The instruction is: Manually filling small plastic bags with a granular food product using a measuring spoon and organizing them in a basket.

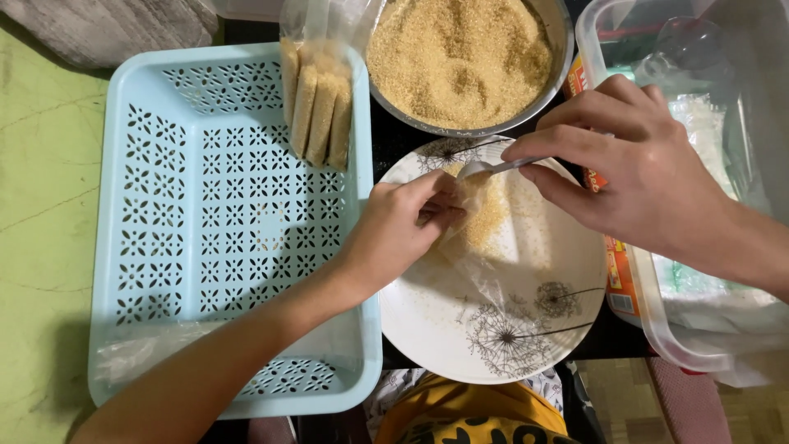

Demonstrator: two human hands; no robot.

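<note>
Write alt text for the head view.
Over a white dandelion-print plate, the left hand holds open a small clear plastic bag while the right hand tips a metal spoon of brown sugar in. A steel sugar bowl and pale-blue perforated tray sit nearby.

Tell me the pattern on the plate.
White plate with dark dandelion prints, clearest in the head view.

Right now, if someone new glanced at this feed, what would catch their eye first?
Probably the two hands over the white plate at centre: the left hand pinches open a small clear bag while the right hand tips a spoon into it. Just above sits a metal bowl heaped with brown sugar. To the left, a pale blue basket holds a bag of filled packets at its top edge.
</note>
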